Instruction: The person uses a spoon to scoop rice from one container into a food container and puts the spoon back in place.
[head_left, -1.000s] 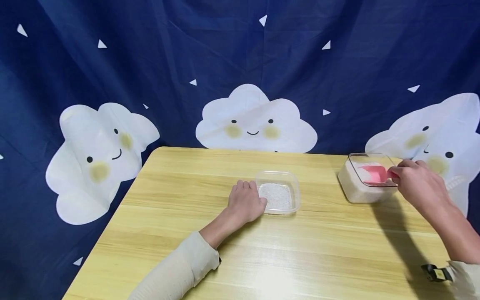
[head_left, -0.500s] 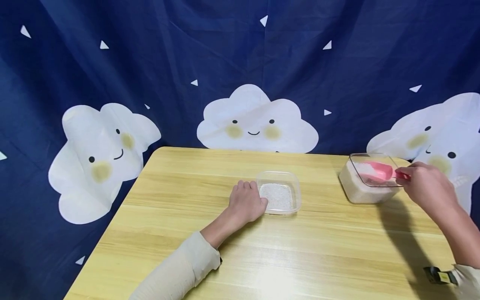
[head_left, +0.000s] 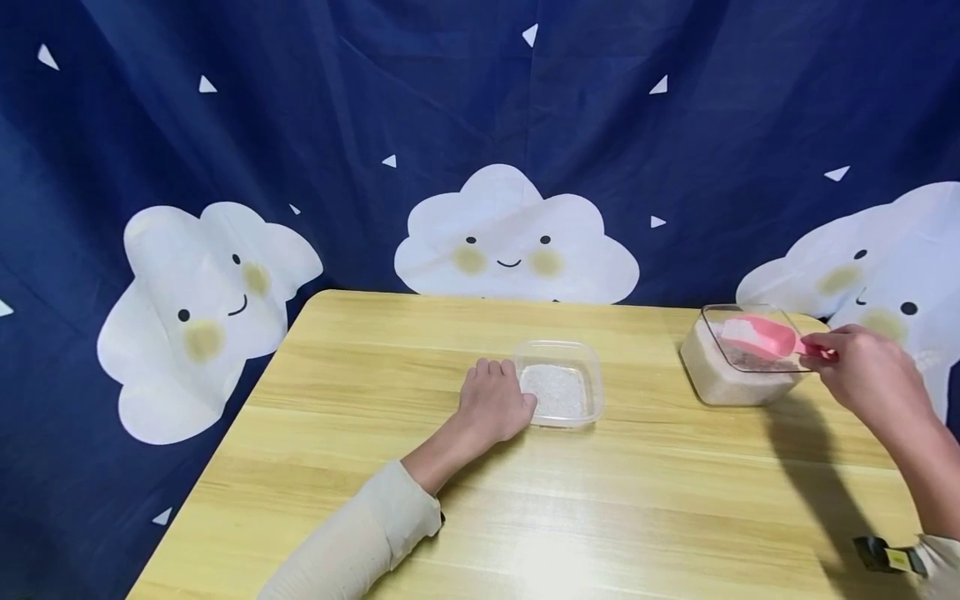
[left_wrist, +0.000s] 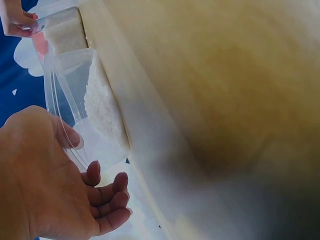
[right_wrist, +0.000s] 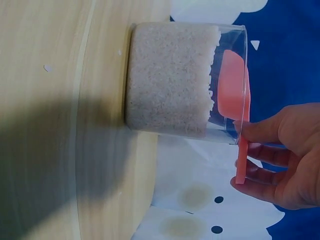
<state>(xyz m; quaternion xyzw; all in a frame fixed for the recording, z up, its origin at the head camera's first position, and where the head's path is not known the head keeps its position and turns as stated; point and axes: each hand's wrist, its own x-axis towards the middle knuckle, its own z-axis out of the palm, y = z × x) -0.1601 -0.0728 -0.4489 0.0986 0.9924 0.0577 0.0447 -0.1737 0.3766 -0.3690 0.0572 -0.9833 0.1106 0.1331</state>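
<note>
My right hand (head_left: 873,371) pinches the handle of a pink scoop (head_left: 776,336) at the rim of a clear square canister (right_wrist: 227,132). White rice (right_wrist: 167,80) fills most of that canister. In the head view some rice lies in the scoop's bowl; in the right wrist view the bowl is just above the rice, inside the wall. My left hand (head_left: 495,404) holds the left side of a low clear plastic container (head_left: 588,354), thumb at its near corner and fingers curled beside it (left_wrist: 107,200). A thin layer of rice (head_left: 555,392) covers its bottom.
Both containers stand on a wood-grain table (head_left: 375,358), the canister near the back right corner. A blue curtain (head_left: 337,108) with white clouds hangs behind. A stray grain (right_wrist: 47,68) lies on the table.
The right hand has drawn the scoop slightly right and tilted it, lifting rice out of the canister's pile. The left hand and low container have stayed in place.
</note>
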